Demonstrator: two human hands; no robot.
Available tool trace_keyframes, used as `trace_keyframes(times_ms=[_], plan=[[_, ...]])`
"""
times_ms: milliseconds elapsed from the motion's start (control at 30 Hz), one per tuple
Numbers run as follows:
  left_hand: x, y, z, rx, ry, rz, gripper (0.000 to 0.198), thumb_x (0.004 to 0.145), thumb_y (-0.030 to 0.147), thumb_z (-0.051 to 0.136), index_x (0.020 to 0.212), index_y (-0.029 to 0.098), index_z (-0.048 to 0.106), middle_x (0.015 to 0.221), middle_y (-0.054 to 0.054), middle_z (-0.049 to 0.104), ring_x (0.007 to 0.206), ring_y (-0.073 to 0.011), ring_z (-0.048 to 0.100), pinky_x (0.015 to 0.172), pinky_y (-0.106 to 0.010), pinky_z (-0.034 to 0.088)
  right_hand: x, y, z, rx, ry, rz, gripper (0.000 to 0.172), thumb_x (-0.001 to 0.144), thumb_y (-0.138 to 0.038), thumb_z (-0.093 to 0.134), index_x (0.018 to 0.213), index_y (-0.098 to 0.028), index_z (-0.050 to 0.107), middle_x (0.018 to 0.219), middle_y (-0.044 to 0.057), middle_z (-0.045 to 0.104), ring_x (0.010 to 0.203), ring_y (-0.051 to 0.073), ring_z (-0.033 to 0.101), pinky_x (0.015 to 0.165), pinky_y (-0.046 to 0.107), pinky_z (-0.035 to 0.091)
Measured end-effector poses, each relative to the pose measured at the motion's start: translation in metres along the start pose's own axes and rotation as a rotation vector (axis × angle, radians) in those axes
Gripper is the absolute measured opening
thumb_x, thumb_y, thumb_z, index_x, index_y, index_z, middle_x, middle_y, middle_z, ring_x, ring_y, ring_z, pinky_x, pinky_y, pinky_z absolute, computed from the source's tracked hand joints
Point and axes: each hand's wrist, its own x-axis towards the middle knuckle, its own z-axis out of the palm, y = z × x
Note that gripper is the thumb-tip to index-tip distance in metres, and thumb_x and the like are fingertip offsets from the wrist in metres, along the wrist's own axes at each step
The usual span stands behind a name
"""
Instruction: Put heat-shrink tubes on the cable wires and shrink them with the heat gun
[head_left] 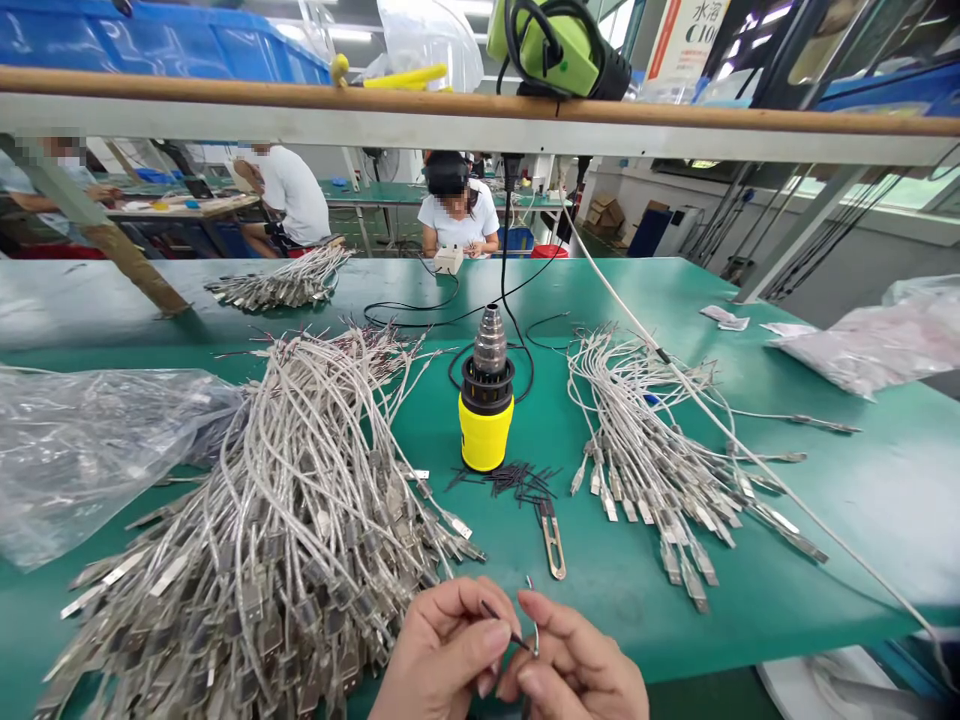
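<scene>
At the front edge of the bench my left hand (448,648) pinches a thin black tube (519,641) between thumb and forefinger. Beside it, my right hand (581,662) is closed on a cable end with thin loose wires (536,636). The tube's tip meets the wires between the two hands; whether a wire is inside it I cannot tell. Just beyond lie a pair of small thread snips (553,545) and a scatter of short black tubes (519,482). Behind those a yellow hot air gun (486,430) stands upright, its metal nozzle pointing up.
A big heap of grey USB cables (300,500) covers the left; a smaller bundle (645,440) lies right. Plastic bags (97,440) sit at both sides. A white cord (720,410) slants across the right. Overhead runs a shelf (420,115). Several people work beyond.
</scene>
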Motion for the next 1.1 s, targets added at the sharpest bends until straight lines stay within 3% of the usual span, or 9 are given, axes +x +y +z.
trace_keyframes(times_ms=[133, 300, 433, 567, 667, 867, 1033, 1100], plan=[[0.001, -0.001, -0.001, 0.039, 0.021, 0.012, 0.019, 0.062, 0.03, 0.079, 0.06, 0.015, 0.069, 0.056, 0.002, 0.053, 0.043, -0.007, 0.046, 0.044, -0.02, 0.029, 0.003, -0.007, 0.002, 0.128, -0.002, 0.114, 0.034, 0.075, -0.041, 0.07, 0.105, -0.025, 0.069, 0.05, 0.001, 0.068, 0.033, 0.011, 0.053, 0.037, 0.021, 0.045], [0.0, -0.001, 0.0, 0.07, 0.008, 0.01, 0.017, 0.067, 0.027, 0.074, 0.058, 0.015, 0.067, 0.057, 0.002, 0.052, 0.045, -0.0081, 0.046, 0.045, -0.022, 0.031, 0.005, -0.011, -0.004, 0.195, -0.108, 0.273, 0.034, 0.075, -0.033, 0.071, 0.109, -0.026, 0.067, 0.053, 0.001, 0.067, 0.028, 0.002, 0.031, 0.028, 0.012, 0.019], [-0.001, -0.001, -0.001, 0.108, -0.014, -0.009, 0.017, 0.069, 0.028, 0.073, 0.06, 0.014, 0.069, 0.059, 0.001, 0.052, 0.047, -0.0083, 0.047, 0.046, -0.021, 0.033, 0.007, -0.007, -0.008, 0.231, -0.195, 0.198, 0.034, 0.079, -0.029, 0.067, 0.113, -0.024, 0.064, 0.056, 0.002, 0.067, 0.027, 0.002, 0.027, 0.025, 0.01, 0.014], [-0.001, 0.001, -0.008, 0.192, -0.087, 0.032, 0.011, 0.07, 0.026, 0.073, 0.066, 0.016, 0.071, 0.064, 0.001, 0.054, 0.05, -0.0092, 0.051, 0.05, -0.022, 0.038, 0.011, -0.013, -0.012, 0.123, -0.312, 0.139, 0.038, 0.082, -0.024, 0.064, 0.12, -0.026, 0.06, 0.058, -0.001, 0.068, 0.029, 0.002, 0.034, 0.027, 0.01, 0.022], [-0.001, 0.01, -0.016, 0.379, -0.194, 0.101, 0.008, 0.072, 0.025, 0.071, 0.068, 0.017, 0.072, 0.067, 0.0, 0.056, 0.058, -0.0121, 0.054, 0.055, -0.024, 0.042, 0.015, -0.021, -0.014, 0.03, -0.391, 0.093, 0.041, 0.082, -0.021, 0.065, 0.121, -0.03, 0.059, 0.057, -0.003, 0.069, 0.032, 0.002, 0.038, 0.03, 0.009, 0.027], [-0.003, 0.033, -0.019, 0.965, -0.344, 0.239, 0.007, 0.075, 0.017, 0.065, 0.069, 0.017, 0.07, 0.066, -0.002, 0.064, 0.065, -0.0156, 0.058, 0.062, -0.026, 0.042, 0.016, -0.024, -0.016, -0.031, -0.48, 0.071, 0.042, 0.081, -0.025, 0.066, 0.122, -0.031, 0.058, 0.052, -0.006, 0.065, 0.035, 0.004, 0.042, 0.042, 0.012, 0.038], [-0.005, 0.038, -0.017, 1.207, -0.512, 0.406, 0.02, 0.085, 0.011, 0.051, 0.073, 0.017, 0.066, 0.067, -0.002, 0.063, 0.064, -0.0129, 0.056, 0.062, -0.025, 0.041, 0.016, -0.026, -0.017, 0.003, -0.493, 0.16, 0.043, 0.08, -0.019, 0.067, 0.121, -0.031, 0.059, 0.053, -0.005, 0.065, 0.034, 0.002, 0.04, 0.034, 0.008, 0.029], [-0.005, 0.038, -0.018, 1.309, -0.605, 0.537, 0.022, 0.086, 0.007, 0.046, 0.074, 0.016, 0.062, 0.069, -0.003, 0.061, 0.065, -0.0134, 0.053, 0.062, -0.025, 0.04, 0.017, -0.026, -0.018, 0.072, -0.499, 0.284, 0.04, 0.08, -0.021, 0.068, 0.119, -0.027, 0.062, 0.054, -0.003, 0.067, 0.033, 0.001, 0.038, 0.031, 0.008, 0.026]])
